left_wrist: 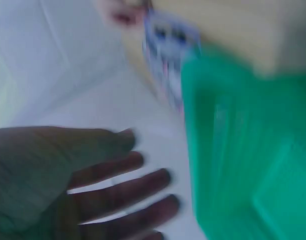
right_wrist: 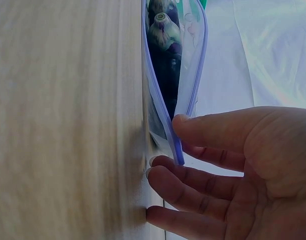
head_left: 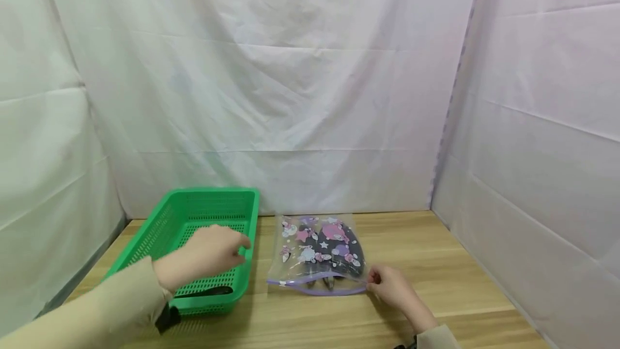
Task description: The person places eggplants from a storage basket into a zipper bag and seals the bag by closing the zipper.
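A clear zip bag [head_left: 290,263] printed with pink and purple cartoon figures lies on the table, its purple zip edge [head_left: 334,293] gaping toward me. Inside are dark eggplants [right_wrist: 165,37], stem ends at the mouth. With thumb and fingers my right hand [head_left: 391,286] pinches the right end of the zip edge. My left hand [head_left: 213,249] holds nothing and hovers over the right part of a green basket [head_left: 254,214]; in the left wrist view its fingers are loosely extended and blurred. Near the basket's front wall lies a dark long object [head_left: 213,291], partly hidden by the left arm.
White cloth curtains [head_left: 300,96] hang behind the table and along both sides. The basket stands at the left of the wooden table [head_left: 411,246], with the bag to its right. A white zip slider [head_left: 283,284] sits near the bag's left corner.
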Available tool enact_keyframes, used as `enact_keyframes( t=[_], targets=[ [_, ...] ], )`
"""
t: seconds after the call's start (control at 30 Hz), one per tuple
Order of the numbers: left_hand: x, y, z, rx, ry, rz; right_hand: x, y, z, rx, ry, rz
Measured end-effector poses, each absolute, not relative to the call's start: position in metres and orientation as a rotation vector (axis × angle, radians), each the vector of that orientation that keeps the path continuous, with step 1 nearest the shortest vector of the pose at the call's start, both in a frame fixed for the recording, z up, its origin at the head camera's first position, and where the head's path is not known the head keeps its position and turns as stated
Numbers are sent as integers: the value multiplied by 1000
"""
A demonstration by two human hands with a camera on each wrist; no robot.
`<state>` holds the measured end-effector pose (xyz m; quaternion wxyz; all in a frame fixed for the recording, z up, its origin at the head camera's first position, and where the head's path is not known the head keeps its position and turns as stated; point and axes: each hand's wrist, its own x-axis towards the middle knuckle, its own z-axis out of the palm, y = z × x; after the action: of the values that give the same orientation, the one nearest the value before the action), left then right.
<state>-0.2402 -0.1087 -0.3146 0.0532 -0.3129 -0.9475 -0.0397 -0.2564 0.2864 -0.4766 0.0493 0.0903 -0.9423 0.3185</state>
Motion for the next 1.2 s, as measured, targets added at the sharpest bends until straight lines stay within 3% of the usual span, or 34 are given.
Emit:
enact_keyframes(
  t=[0.37,0.63,1.2],
  targets=[
    [-306,-170,-309,-960,-3511,-314,-257,287,-476,290,-2873,1017],
    [-313,-175,-336,-785,-3703,-206,-255,287,-476,301,-2875,1025],
    [-316,-161,-361,-947,-3912,358,-255,286,-479,305,-2851,989]
  ],
)
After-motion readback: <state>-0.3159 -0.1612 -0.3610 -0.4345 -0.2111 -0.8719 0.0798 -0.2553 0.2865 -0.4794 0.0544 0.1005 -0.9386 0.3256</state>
